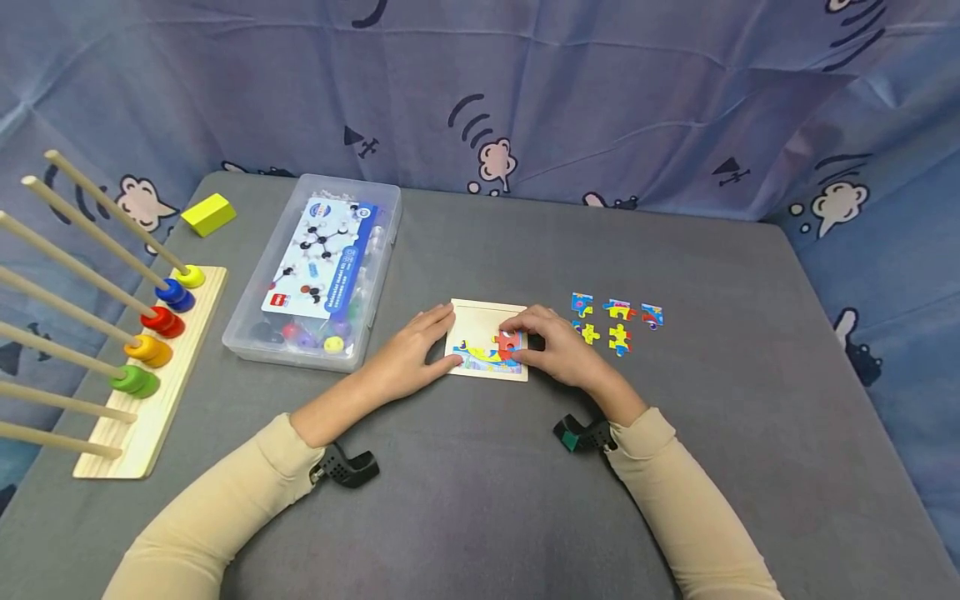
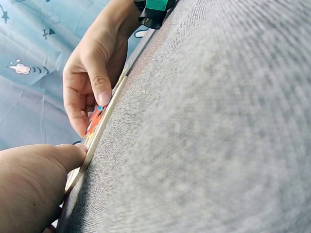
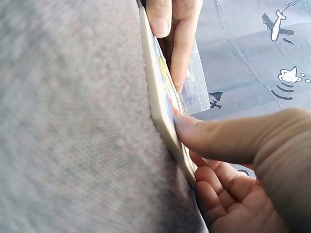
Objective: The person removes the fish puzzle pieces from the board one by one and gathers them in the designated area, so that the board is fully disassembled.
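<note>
A small wooden puzzle tray (image 1: 480,315) lies on the table, with yellow and blue picture pieces (image 1: 480,357) along its near side. My left hand (image 1: 408,354) holds the tray's left side, thumb at the near corner and fingers at the far one. Over the tray's right side, my right hand (image 1: 558,346) pinches a red puzzle piece (image 1: 507,342) between thumb and fingers. The left wrist view shows this red piece (image 2: 95,120) right at the tray's surface, under the right thumb. In the right wrist view the right thumb hides most of it.
Several loose puzzle pieces (image 1: 620,337) lie right of the tray. A clear plastic box (image 1: 360,337) with a molecule picture stands to the left. Beyond it are a wooden peg stand (image 1: 180,367) with coloured rings and a yellow block (image 1: 208,215). Patterned cloth (image 1: 600,100) hangs behind the table.
</note>
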`<action>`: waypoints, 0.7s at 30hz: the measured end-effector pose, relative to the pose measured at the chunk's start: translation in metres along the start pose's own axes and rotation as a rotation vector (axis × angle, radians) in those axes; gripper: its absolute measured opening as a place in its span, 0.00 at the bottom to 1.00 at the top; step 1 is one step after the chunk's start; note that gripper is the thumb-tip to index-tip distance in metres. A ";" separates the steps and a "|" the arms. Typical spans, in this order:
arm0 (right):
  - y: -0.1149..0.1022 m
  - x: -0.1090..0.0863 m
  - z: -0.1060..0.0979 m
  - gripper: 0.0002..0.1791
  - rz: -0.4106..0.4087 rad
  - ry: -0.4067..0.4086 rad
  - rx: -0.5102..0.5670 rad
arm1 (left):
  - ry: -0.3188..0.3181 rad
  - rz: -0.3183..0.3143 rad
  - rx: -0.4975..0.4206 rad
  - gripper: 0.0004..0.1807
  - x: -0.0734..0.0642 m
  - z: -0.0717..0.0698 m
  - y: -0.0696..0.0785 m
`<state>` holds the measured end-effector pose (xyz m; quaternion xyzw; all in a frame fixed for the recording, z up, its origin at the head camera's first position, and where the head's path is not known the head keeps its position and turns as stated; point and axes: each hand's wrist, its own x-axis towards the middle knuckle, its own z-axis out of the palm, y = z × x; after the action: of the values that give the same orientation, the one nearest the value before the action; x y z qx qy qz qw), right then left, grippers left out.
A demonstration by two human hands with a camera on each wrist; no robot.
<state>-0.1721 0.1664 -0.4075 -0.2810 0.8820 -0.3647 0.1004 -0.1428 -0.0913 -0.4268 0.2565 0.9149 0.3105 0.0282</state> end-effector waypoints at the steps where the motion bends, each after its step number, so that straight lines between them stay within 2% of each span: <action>1: 0.000 0.000 0.000 0.20 -0.002 0.000 0.001 | 0.000 0.001 0.000 0.37 0.000 0.000 0.000; 9: -0.002 -0.002 0.000 0.20 0.020 0.007 -0.015 | 0.007 0.009 0.003 0.37 0.000 0.001 0.000; 21: -0.001 -0.003 -0.005 0.18 -0.006 0.044 -0.019 | -0.004 0.002 0.014 0.36 0.001 0.000 0.001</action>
<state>-0.1710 0.1703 -0.4028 -0.2765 0.8867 -0.3626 0.0769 -0.1433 -0.0906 -0.4261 0.2581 0.9168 0.3036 0.0280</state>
